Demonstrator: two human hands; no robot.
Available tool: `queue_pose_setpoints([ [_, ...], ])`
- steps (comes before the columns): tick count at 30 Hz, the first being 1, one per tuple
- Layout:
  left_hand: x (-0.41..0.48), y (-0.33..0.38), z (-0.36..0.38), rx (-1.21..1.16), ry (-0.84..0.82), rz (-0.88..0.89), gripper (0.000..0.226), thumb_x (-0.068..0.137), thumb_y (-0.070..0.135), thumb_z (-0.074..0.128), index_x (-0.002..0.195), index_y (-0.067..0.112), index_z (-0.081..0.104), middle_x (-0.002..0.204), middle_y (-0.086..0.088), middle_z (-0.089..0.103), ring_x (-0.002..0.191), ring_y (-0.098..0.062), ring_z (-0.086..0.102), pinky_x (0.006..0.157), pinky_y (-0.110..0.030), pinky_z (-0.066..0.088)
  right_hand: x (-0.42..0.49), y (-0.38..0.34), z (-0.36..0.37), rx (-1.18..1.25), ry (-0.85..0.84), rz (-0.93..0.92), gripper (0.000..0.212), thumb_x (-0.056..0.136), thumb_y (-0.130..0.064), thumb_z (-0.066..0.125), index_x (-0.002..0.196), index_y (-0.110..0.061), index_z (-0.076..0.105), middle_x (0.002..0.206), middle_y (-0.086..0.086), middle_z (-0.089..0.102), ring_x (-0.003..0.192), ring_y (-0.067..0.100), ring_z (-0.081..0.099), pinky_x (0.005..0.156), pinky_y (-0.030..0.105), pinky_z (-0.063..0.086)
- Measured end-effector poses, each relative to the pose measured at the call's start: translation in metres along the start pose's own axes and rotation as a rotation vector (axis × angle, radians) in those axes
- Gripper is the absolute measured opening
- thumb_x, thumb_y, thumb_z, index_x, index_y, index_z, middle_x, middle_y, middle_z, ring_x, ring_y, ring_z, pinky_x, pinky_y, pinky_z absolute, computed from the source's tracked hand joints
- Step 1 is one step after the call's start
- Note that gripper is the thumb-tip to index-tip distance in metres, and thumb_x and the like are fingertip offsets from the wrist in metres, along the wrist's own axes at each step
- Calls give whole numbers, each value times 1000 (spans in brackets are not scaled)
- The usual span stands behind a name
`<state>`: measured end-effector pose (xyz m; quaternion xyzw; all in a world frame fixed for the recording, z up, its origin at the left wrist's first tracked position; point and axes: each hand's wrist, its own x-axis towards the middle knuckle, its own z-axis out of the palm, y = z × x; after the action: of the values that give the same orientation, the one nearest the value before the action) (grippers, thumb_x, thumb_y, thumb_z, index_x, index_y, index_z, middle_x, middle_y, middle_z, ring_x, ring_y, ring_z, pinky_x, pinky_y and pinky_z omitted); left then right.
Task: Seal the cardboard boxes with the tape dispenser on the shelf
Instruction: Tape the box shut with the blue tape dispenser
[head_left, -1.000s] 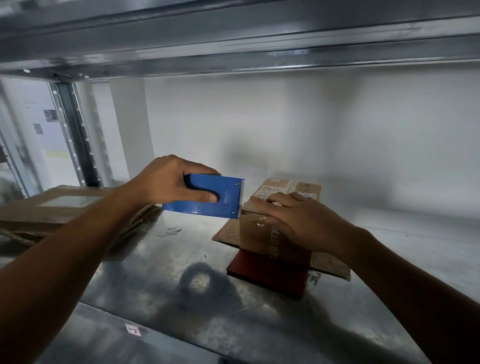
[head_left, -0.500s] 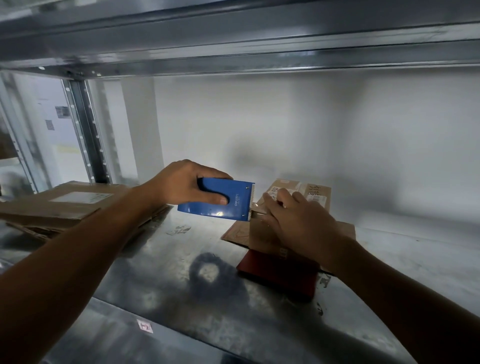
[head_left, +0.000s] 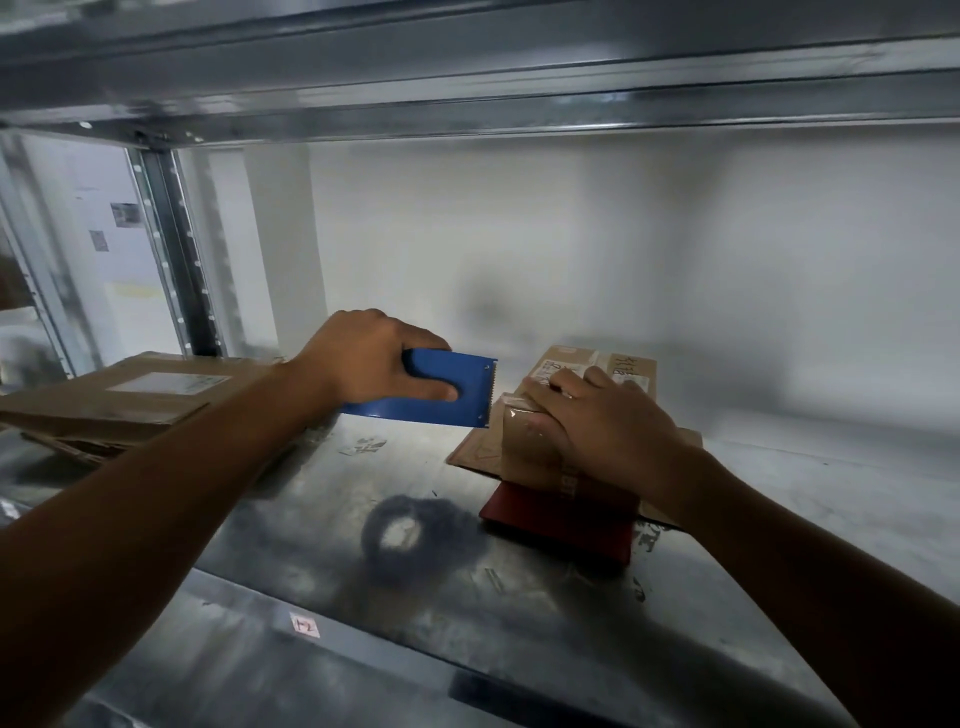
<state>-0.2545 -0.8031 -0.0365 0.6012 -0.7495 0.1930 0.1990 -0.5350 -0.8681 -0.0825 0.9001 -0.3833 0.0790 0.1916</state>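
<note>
Left hand (head_left: 363, 358) reaches in from the left with the wrist pretty straight. Its fingers are wrapped tight around the blue tape dispenser (head_left: 441, 395), thumb lying along the face, and it holds the thing in the air above the metal shelf (head_left: 311, 519). The toothed edge points right, just beside the small cardboard box (head_left: 524, 447).

Right hand (head_left: 608, 426) lies flat over that box's near-left top corner, fingers stretched out and pressing down, thumb on the side face.

Half a second ago the teeth looked right up against that corner. Now there's a sliver of gap, and the right hand has slid further over the edge.

Glossy clear tape (head_left: 514, 415) folds over the corner. The box is matte brown with white labels and sits on flattened cardboard (head_left: 472, 452) and a flat red slab (head_left: 561, 525). The shelf is smudgy galvanised steel, and a bigger flat carton (head_left: 130, 395) lies off to the left.
</note>
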Motion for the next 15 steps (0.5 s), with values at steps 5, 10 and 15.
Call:
queue_pose_setpoints([
  [5, 17, 19, -1, 246, -7, 28, 59, 71, 92, 44, 104, 48, 67, 74, 18, 65, 74, -11, 57, 66, -29, 45, 5, 5, 6, -4, -14, -6, 55, 105, -53, 16, 157, -34, 23, 158, -1, 36, 139, 28, 37, 106, 53, 42],
  [10, 30, 37, -17, 474, -69, 57, 63, 74, 90, 45, 107, 42, 69, 68, 15, 48, 73, -16, 50, 60, -28, 30, 8, 12, 12, -44, -42, -48, 74, 91, -65, 35, 155, -30, 24, 154, 2, 40, 135, 31, 41, 98, 54, 47],
  [15, 38, 59, -16, 610, -107, 83, 58, 78, 85, 49, 96, 33, 69, 64, 10, 42, 62, -16, 48, 52, -26, 21, 12, 11, 16, -61, -33, -42, 70, 95, -60, 49, 154, -32, 24, 154, 2, 39, 136, 31, 40, 98, 52, 46],
])
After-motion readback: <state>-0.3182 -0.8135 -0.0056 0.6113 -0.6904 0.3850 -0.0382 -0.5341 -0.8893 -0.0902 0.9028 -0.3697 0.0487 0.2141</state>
